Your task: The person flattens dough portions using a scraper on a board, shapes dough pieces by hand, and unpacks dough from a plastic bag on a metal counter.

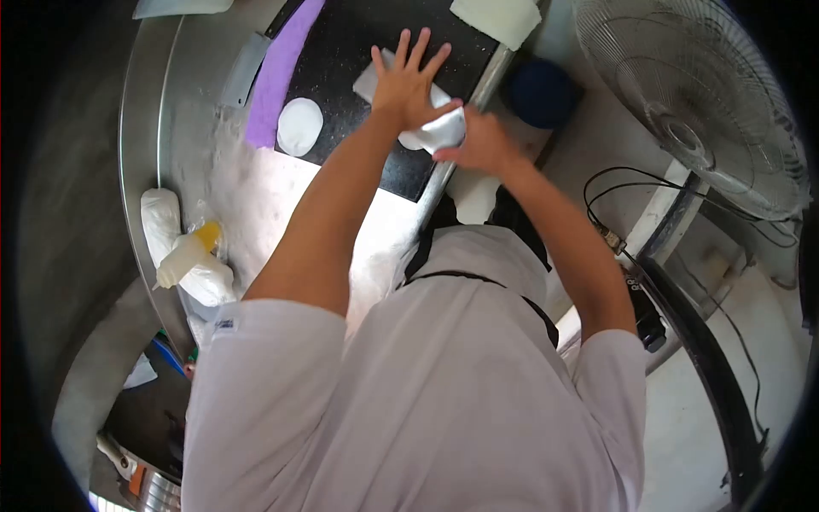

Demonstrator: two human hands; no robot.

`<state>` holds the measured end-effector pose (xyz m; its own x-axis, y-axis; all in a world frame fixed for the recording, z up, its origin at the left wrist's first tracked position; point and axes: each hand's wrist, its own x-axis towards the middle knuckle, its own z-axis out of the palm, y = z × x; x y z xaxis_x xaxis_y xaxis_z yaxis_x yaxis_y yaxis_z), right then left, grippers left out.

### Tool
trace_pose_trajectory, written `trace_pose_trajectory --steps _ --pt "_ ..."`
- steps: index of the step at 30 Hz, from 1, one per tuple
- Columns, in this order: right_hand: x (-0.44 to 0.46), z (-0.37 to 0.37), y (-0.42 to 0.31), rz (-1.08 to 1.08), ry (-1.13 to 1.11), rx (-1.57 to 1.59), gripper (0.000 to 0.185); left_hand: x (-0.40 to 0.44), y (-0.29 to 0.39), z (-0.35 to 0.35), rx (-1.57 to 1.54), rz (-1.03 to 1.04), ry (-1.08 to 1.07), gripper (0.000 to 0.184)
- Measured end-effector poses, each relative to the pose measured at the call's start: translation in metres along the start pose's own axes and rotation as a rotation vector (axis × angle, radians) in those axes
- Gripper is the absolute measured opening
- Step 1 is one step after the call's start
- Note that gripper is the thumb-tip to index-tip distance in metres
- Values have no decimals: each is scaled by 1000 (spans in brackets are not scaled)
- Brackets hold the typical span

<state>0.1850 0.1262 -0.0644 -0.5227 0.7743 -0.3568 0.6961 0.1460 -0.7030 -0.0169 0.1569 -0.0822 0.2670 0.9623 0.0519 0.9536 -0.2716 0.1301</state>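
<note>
My left hand [411, 90] lies flat with fingers spread, pressing on a broad grey metal blade that looks like a cleaver [367, 84]. At its near end, shiny and pale, the blade is gripped by my right hand [485, 147]; the handle is hidden inside that hand. Part of a thin white round, apparently dough [410, 142], shows at the blade's lower edge. Another white dough round [299, 126] lies left of my left forearm on the black board [341, 51].
Left of the board are a folded purple cloth [284, 72] and a second cleaver [245, 70]. A squeeze bottle [183, 256] lies on white bags at the lower left. A pale cloth [499, 19] rests at the far right corner. A large fan [691, 102] stands to the right, with loose cables.
</note>
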Motion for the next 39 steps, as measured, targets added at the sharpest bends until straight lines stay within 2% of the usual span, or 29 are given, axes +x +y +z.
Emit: trace_pose_trajectory --steps 2,4,5,6,8,9,11,14,16,18,19,20,22,23,26,28,30,31,32,34,35,37,38,39 --pt "-26 16 -1 66 -66 10 81 -32 17 -1 -90 -31 -37 104" --pt "-26 17 -4 34 48 -40 82 -19 14 -5 -95 3 -113 104" --pt "-22 17 -2 72 91 -13 92 -7 11 -8 -61 28 -108 104" --pt "-24 19 -1 101 80 -3 92 3 8 -11 -30 62 -110 104" --pt "1 -3 -1 104 42 -41 89 26 0 -7 -19 75 -34 101" --pt "7 -11 -4 67 92 -20 82 35 -5 -4 -25 74 25 101" --pt "21 -18 -9 100 124 -22 81 45 -13 4 -17 104 99 100" --pt "8 2 0 119 146 30 80 27 -3 -6 0 177 -37 103" --pt "-42 37 5 54 95 -26 80 -16 11 -7 -129 197 -126 109" --pt "-50 47 3 89 213 -22 80 -4 18 -18 -104 247 -271 110" --pt "-44 46 8 88 208 -13 79 3 13 -12 -168 277 -173 111" --pt "-44 37 0 113 198 2 79 5 12 -11 -180 286 -199 111" --pt "-19 8 6 180 115 -10 77 31 8 -8 -147 268 -53 109" --pt "-5 9 22 67 171 81 73 38 5 -7 -119 249 -32 107" --pt "8 -17 0 117 118 65 73 51 -6 -6 -93 277 14 104" --pt "-15 12 -2 135 134 -17 76 33 -3 -3 -77 317 -9 110" --pt "-53 57 9 74 232 6 82 -7 9 -10 -133 387 -232 119" --pt "-52 54 6 74 241 11 82 -7 20 -20 -76 406 -347 123" --pt "-52 51 3 145 234 0 83 -2 20 -16 -151 440 -288 120" --pt "-64 46 -3 241 173 22 84 7 21 -11 -177 394 -196 118" --pt "-52 28 8 196 142 -12 84 15 18 -7 -170 398 -205 118" --pt "-20 -4 17 150 125 -50 85 25 17 -6 -151 264 -100 117" --pt "-6 -19 19 64 96 -79 85 31 16 -15 -73 188 -132 118" --pt "4 -32 19 -31 75 -112 85 34 11 -11 -76 147 -73 116"
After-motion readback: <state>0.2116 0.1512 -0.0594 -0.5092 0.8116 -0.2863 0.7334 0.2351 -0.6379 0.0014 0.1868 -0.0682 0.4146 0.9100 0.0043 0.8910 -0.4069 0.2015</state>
